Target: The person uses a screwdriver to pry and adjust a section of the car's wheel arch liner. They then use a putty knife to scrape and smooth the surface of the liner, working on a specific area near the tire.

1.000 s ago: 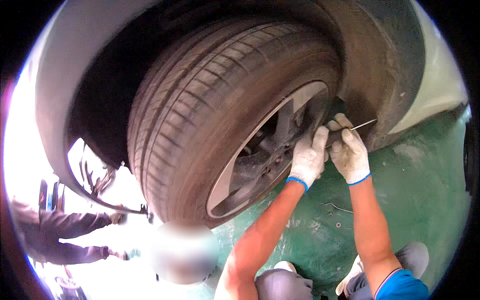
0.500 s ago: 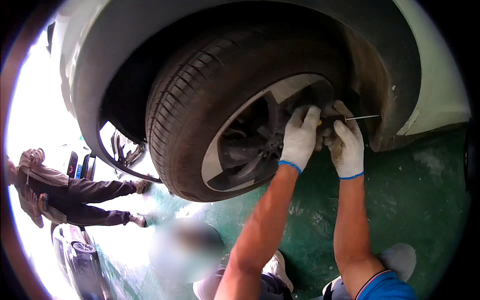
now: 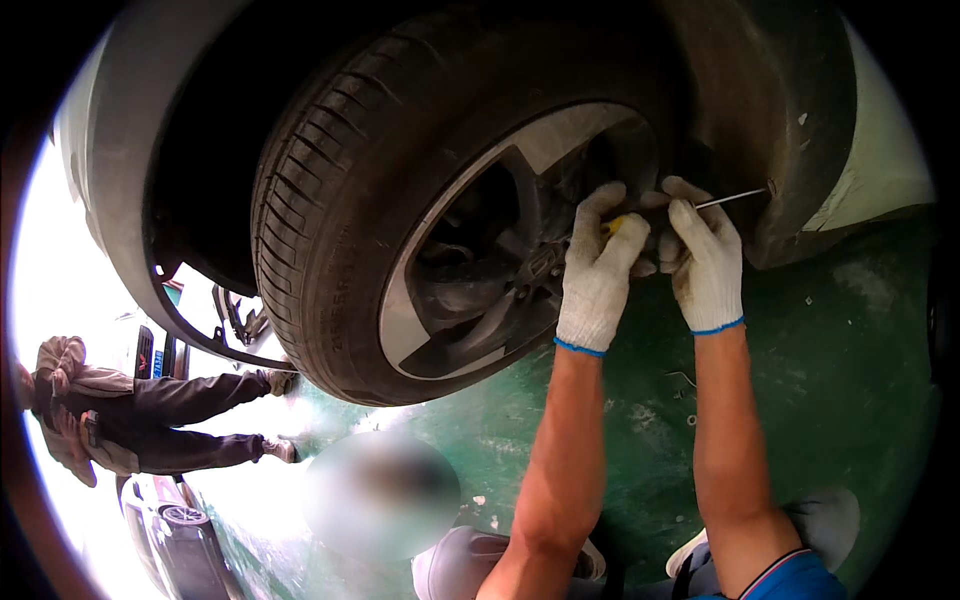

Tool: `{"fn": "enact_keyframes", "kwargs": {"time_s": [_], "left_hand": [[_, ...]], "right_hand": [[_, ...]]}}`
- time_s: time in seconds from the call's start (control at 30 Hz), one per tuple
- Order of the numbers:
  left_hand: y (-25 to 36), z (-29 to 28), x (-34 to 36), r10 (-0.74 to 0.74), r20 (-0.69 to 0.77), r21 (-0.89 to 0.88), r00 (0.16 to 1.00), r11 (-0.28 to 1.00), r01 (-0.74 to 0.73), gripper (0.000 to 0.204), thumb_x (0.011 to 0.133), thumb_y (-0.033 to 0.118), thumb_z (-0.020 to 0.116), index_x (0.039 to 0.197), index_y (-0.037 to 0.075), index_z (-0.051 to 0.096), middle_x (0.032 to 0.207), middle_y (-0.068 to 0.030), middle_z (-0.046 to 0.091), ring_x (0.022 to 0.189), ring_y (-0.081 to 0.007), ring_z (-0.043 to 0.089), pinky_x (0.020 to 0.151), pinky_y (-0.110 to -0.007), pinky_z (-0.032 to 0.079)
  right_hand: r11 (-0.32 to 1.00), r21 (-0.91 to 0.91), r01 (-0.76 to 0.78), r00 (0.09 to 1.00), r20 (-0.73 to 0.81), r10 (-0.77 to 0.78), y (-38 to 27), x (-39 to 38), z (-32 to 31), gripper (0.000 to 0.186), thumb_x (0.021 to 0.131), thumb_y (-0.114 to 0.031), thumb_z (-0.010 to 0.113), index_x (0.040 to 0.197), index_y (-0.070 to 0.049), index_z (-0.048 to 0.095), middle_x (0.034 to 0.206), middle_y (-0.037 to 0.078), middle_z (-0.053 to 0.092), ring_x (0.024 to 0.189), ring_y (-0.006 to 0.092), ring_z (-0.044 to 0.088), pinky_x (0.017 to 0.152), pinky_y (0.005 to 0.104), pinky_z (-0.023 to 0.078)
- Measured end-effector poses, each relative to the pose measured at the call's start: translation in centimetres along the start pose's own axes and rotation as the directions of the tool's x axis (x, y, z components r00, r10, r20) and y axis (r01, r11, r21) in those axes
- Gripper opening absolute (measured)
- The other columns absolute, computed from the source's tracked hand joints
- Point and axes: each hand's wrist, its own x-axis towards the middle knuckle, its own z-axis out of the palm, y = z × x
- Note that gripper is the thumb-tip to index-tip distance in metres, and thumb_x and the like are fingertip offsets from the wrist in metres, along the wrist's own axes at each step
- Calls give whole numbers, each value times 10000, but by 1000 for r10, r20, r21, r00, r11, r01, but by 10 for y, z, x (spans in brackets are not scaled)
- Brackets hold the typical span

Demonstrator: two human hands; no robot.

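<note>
My left hand, in a white knit glove with a blue cuff, is closed around a yellow piece that looks like a screwdriver handle. My right hand, gloved alike, is closed with thumb and fingers pinched at the base of the screwdriver's thin metal shaft. The shaft points right and slightly up, its tip at the edge of the dark wheel-arch trim. Fingers hide most of the handle. Both hands are in front of the right side of a car wheel with dark spokes and silver panels.
The black tyre fills the middle, under a pale car body. A loose curved trim strip hangs at left. A person stands farther left, near another car. Small bits lie on the green floor.
The wheel has shifted left in view. My hands now sit farther right of it, the right one slightly higher. The screwdriver shaft tilts up more, with its tip still by the trim.
</note>
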Motion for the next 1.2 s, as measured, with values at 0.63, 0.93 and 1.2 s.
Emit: {"fn": "enact_keyframes", "kwargs": {"time_s": [0.63, 0.93, 1.2], "left_hand": [[-8, -8, 11, -151, -111, 167, 982, 971, 168, 307, 998, 313, 659, 1122, 32, 677, 681, 24, 570, 458, -67, 441, 402, -234, 320], [-48, -27, 9, 25, -35, 17, 999, 1000, -25, 376, 996, 347, 675, 1171, 15, 677, 717, 14, 591, 455, -67, 460, 390, -240, 346], [-31, -14, 11, -67, -48, -138, 997, 989, 60, 321, 998, 299, 662, 1148, 16, 692, 726, -6, 626, 459, -79, 480, 405, -243, 364]], "right_hand": [[995, 51, -85, 993, -72, 89, 18, 15, 1, 378, 956, -200, 751, 1258, -4, 635, 1042, 41, 668, 710, 65, 594, 563, 223, 477], [962, -259, -87, 978, -208, 33, 20, 12, 11, 364, 953, -267, 769, 1163, 2, 643, 808, 10, 642, 503, 56, 515, 417, 211, 383], [987, -156, -27, 999, -34, 22, 18, 8, -4, 462, 968, -198, 741, 1338, 15, 563, 995, 88, 738, 577, 67, 555, 476, 206, 425]]}}
